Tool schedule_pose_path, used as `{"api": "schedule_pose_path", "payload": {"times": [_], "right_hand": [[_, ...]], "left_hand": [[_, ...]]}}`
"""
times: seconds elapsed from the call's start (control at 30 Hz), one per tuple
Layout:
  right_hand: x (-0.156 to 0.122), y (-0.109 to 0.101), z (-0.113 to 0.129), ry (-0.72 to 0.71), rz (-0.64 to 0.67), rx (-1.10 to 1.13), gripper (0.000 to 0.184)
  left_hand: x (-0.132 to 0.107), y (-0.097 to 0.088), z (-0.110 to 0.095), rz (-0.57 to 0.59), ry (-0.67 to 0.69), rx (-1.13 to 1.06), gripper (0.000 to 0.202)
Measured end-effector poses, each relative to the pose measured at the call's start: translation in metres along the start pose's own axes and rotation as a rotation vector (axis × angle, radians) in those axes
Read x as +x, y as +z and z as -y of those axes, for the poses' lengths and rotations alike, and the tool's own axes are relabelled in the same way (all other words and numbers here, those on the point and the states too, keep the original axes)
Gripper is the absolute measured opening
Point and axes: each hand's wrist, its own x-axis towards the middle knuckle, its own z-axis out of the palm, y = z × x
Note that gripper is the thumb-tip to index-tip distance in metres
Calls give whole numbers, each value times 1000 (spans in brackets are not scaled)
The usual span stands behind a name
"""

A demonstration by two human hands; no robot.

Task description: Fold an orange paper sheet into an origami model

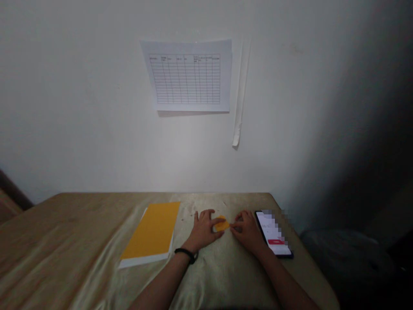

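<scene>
A small folded piece of orange paper lies on the table between my hands. My left hand rests on the cloth with its fingers spread and its thumb pressed on the paper's left edge; a black band circles that wrist. My right hand has its fingers drawn together in a pinch at the paper's right edge. Both forearms reach in from the bottom of the view.
A stack of sheets with an orange one on top lies left of my hands. A phone with a lit screen lies right of them. A printed grid sheet and a paper strip hang on the wall.
</scene>
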Motion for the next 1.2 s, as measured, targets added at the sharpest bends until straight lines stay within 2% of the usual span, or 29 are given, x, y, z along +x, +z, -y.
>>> {"api": "schedule_pose_path", "payload": {"times": [0.13, 0.37, 0.57, 0.87, 1.2], "right_hand": [[-1, 0, 2, -33, 15, 57, 11], [-1, 2, -1, -34, 9, 113, 12], [0, 8, -4, 4, -19, 150, 12], [-1, 12, 3, -26, 9, 160, 13], [5, 7, 4, 86, 27, -3, 12]], "left_hand": [[0, -2, 2, 3, 17, -25, 37], [1, 0, 7, 49, 50, -102, 35], [5, 4, 13, 37, 6, -153, 20], [7, 8, 20, 72, -7, -206, 29], [6, 7, 20, 62, -24, -229, 31]]}}
